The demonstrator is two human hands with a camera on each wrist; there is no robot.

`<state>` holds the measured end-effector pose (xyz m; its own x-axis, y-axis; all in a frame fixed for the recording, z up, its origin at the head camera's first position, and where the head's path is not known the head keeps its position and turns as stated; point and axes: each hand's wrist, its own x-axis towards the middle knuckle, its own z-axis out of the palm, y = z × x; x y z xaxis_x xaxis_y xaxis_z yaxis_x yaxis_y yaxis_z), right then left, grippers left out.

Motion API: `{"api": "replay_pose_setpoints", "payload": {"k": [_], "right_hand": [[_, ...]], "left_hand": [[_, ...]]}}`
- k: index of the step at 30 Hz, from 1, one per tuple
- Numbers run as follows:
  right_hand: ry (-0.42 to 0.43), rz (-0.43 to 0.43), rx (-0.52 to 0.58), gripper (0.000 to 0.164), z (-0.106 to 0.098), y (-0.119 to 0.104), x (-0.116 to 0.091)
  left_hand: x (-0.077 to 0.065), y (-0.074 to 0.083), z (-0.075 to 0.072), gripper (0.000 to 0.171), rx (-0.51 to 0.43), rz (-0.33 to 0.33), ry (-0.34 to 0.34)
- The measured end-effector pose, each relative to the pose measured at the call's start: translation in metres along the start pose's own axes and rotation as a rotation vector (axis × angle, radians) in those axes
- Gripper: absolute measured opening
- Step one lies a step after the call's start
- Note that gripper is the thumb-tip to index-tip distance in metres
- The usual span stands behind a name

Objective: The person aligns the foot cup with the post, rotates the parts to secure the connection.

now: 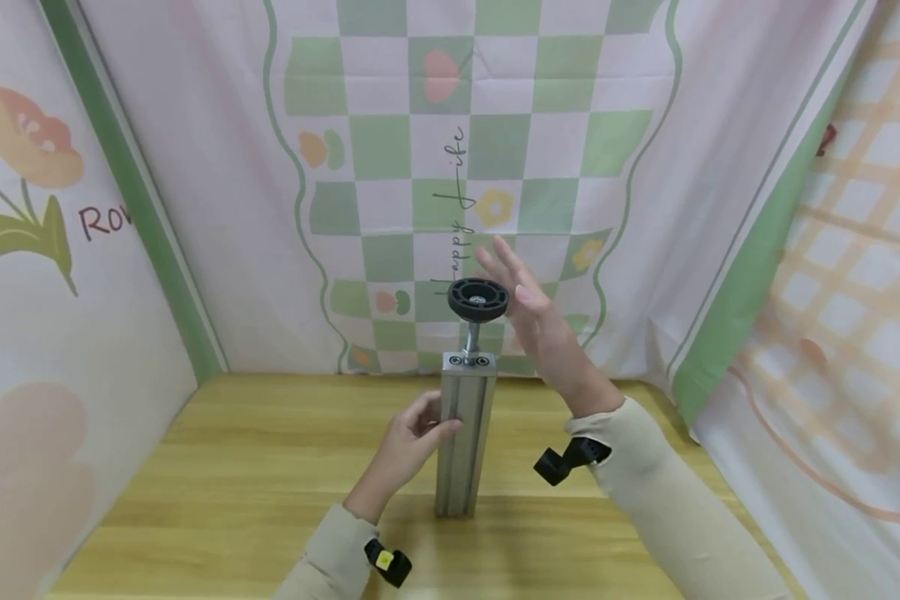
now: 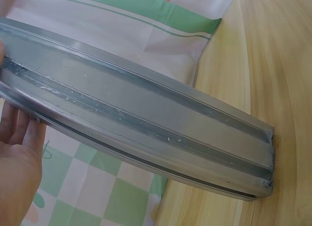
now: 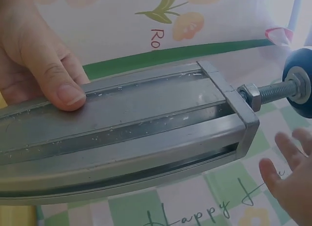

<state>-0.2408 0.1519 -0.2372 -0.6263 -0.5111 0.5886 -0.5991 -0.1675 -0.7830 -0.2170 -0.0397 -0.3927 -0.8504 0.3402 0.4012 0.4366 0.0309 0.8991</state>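
An aluminium extrusion profile point(image 1: 461, 450) stands upright, its lower end at the wooden table. My left hand point(image 1: 403, 443) grips it at mid-height, thumb across the near face and fingers round the left side. From its end plate rises a threaded stem point(image 1: 472, 337) topped by a round black levelling foot point(image 1: 478, 310). In the right wrist view a hex nut point(image 3: 250, 97) sits against the end plate. Close to the right of the foot, my right hand point(image 1: 551, 342) is raised with its fingers extended, holding nothing. Small whitish specks dot the grooves of the profile point(image 2: 146, 109) in the left wrist view.
The wooden table point(image 1: 270, 467) spreads out around the profile. Behind it hangs a green-and-white checked curtain point(image 1: 435, 146), with printed cloth walls point(image 1: 37, 317) on the left and right. Each sleeve carries a small black wrist camera point(image 1: 562, 462).
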Motion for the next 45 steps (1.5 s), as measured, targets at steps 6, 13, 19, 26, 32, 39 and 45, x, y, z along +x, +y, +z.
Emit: {"api": "replay_pose_setpoints", "payload": {"k": [6,13,19,26,32,39,45], "right_hand": [[-0.108,0.032,0.13,0.052,-0.005,0.006,0.0],[-0.171,0.047,0.238,0.055,-0.011,0.015,0.001],[-0.188,0.035,0.24,0.056,-0.012,0.016,0.003],[-0.178,0.038,0.219,0.054,-0.011,0.015,0.002],[-0.164,0.032,0.21,0.054,-0.01,0.015,0.003],[-0.087,0.057,0.223,0.053,-0.007,0.016,0.004],[-0.014,0.078,0.211,0.057,-0.006,0.017,0.003]], "left_hand": [[-0.001,0.001,0.0,0.032,-0.003,-0.003,-0.001],[-0.001,0.001,0.0,0.033,-0.009,-0.004,-0.003],[-0.001,-0.001,-0.001,0.033,-0.011,-0.006,-0.006],[0.0,-0.002,-0.001,0.033,-0.008,-0.003,-0.006],[0.0,-0.002,-0.001,0.033,-0.012,0.003,-0.01],[-0.001,0.0,0.0,0.034,-0.002,-0.008,-0.002],[-0.001,0.0,0.0,0.035,-0.001,-0.006,-0.005]]}}
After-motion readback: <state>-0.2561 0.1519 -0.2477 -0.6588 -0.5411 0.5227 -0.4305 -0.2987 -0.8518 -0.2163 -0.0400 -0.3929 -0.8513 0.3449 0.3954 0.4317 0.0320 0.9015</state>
